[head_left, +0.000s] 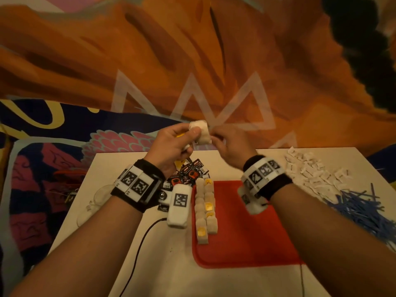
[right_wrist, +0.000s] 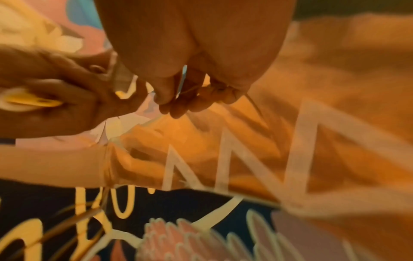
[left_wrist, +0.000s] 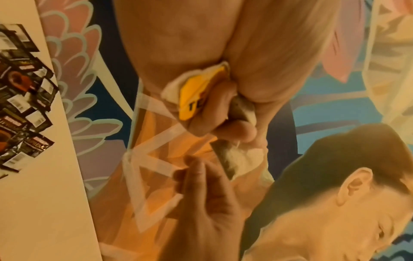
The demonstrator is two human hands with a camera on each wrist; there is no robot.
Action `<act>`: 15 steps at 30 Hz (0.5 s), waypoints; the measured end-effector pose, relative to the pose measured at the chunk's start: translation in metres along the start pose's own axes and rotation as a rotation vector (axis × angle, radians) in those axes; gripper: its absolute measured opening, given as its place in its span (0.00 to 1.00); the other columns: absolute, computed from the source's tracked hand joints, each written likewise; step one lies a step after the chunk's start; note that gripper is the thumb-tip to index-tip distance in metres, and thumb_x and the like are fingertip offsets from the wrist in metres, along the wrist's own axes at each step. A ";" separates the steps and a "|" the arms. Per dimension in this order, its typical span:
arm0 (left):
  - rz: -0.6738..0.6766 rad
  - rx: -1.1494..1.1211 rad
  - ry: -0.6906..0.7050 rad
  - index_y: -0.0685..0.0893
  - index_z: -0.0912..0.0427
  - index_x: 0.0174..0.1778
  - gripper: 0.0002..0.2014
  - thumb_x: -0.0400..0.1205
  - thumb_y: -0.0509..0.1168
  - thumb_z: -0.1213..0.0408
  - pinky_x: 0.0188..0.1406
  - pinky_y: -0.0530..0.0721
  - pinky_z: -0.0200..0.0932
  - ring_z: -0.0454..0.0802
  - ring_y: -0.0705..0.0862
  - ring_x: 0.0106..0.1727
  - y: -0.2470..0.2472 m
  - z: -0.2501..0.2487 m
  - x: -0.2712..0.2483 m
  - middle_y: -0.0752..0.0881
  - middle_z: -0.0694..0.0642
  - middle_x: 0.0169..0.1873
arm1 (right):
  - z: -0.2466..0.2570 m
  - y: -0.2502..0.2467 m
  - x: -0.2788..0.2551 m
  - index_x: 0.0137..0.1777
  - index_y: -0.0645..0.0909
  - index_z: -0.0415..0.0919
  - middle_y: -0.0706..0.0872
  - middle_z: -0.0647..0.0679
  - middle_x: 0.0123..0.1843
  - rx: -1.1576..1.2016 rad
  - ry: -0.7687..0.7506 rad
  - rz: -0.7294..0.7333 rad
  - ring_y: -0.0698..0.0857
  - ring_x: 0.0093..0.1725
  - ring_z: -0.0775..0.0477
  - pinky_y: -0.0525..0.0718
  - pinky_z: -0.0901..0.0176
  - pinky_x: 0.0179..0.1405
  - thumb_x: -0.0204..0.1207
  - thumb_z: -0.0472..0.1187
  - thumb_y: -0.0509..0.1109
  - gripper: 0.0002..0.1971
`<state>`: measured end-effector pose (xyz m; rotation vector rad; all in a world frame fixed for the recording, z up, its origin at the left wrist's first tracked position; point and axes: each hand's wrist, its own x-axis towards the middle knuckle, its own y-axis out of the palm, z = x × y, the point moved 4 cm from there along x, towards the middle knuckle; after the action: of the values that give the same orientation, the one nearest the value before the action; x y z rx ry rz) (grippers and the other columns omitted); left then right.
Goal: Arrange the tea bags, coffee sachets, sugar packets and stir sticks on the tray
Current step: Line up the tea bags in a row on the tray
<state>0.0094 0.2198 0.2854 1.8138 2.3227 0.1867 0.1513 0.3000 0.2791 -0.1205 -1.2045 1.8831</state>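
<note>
**Tea bags held up over the desk**

Painted orange and blue mural (head_left: 192, 50) behind, white desk (head_left: 150, 264) below. Left hand (head_left: 171, 144) raised above the far edge of the desk, fingers curled round a bunch of tea bags (head_left: 201, 133) with a yellow tag (left_wrist: 196, 95) poking out of the fist. Right hand (head_left: 229, 144) just beside it, fingertips (right_wrist: 165, 98) pinched on a thin string (right_wrist: 254, 104) that belongs to the bunch. Red tray (head_left: 246, 232) on the desk near the person, two rows of tea bags (head_left: 204, 211) lined up along its left edge. Coffee sachets (head_left: 188, 174) heaped on the desk just beyond the tray's far left corner. Sugar packets (head_left: 310, 170) piled at the far right of the desk, blue stir sticks (head_left: 360, 209) in a loose heap just nearer than them.
</note>
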 end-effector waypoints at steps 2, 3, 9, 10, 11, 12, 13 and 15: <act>-0.041 -0.047 0.012 0.87 0.60 0.50 0.04 0.85 0.66 0.67 0.15 0.67 0.29 0.39 0.73 0.22 -0.003 0.000 0.002 0.83 0.54 0.32 | 0.002 0.025 -0.016 0.51 0.88 0.39 0.85 0.53 0.42 0.180 0.060 -0.014 0.80 0.42 0.54 0.72 0.71 0.42 0.83 0.39 0.68 0.08; -0.061 -0.050 0.016 0.87 0.60 0.50 0.04 0.85 0.66 0.66 0.15 0.68 0.29 0.39 0.73 0.22 -0.005 0.001 0.003 0.84 0.55 0.33 | 0.003 0.036 -0.024 0.51 0.89 0.40 0.86 0.54 0.42 0.261 0.094 -0.029 0.82 0.43 0.55 0.75 0.70 0.44 0.82 0.40 0.69 0.07; -0.173 0.024 0.007 0.86 0.59 0.52 0.04 0.86 0.67 0.64 0.19 0.73 0.29 0.38 0.75 0.23 -0.016 0.008 0.006 0.85 0.57 0.39 | 0.006 0.077 -0.053 0.48 0.87 0.45 0.88 0.56 0.43 0.477 0.245 -0.044 0.84 0.45 0.56 0.80 0.62 0.48 0.82 0.42 0.69 0.05; -0.183 0.040 0.003 0.86 0.59 0.52 0.05 0.86 0.67 0.64 0.20 0.74 0.28 0.37 0.75 0.23 -0.017 0.009 0.006 0.85 0.56 0.38 | 0.005 0.080 -0.055 0.47 0.86 0.45 0.88 0.55 0.44 0.510 0.278 -0.039 0.84 0.46 0.55 0.81 0.58 0.49 0.82 0.42 0.68 0.05; -0.188 0.051 -0.003 0.86 0.59 0.53 0.05 0.86 0.67 0.64 0.20 0.74 0.28 0.37 0.75 0.23 -0.019 0.009 0.007 0.85 0.55 0.38 | 0.003 0.082 -0.056 0.46 0.85 0.44 0.89 0.53 0.45 0.544 0.311 -0.035 0.85 0.46 0.53 0.83 0.53 0.50 0.82 0.42 0.68 0.06; -0.190 0.055 -0.014 0.86 0.59 0.53 0.05 0.86 0.67 0.64 0.20 0.73 0.28 0.37 0.75 0.23 -0.020 0.010 0.007 0.85 0.54 0.37 | 0.002 0.083 -0.058 0.46 0.85 0.44 0.89 0.51 0.46 0.584 0.339 -0.034 0.86 0.47 0.51 0.84 0.48 0.50 0.82 0.43 0.68 0.06; -0.189 0.051 -0.028 0.86 0.59 0.53 0.05 0.86 0.67 0.64 0.20 0.73 0.28 0.37 0.75 0.23 -0.021 0.011 0.007 0.85 0.54 0.37 | 0.001 0.084 -0.058 0.45 0.85 0.45 0.89 0.49 0.46 0.625 0.362 -0.032 0.87 0.48 0.48 0.85 0.44 0.50 0.81 0.44 0.69 0.06; -0.184 0.033 -0.061 0.86 0.60 0.52 0.04 0.86 0.66 0.64 0.18 0.71 0.28 0.37 0.75 0.23 -0.023 0.013 0.008 0.84 0.55 0.37 | 0.003 0.083 -0.059 0.43 0.84 0.43 0.90 0.43 0.47 0.729 0.404 -0.027 0.89 0.47 0.44 0.87 0.44 0.48 0.80 0.43 0.70 0.06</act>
<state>-0.0113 0.2214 0.2672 1.5845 2.4454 0.0666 0.1353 0.2443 0.1957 -0.0767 -0.2151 2.0331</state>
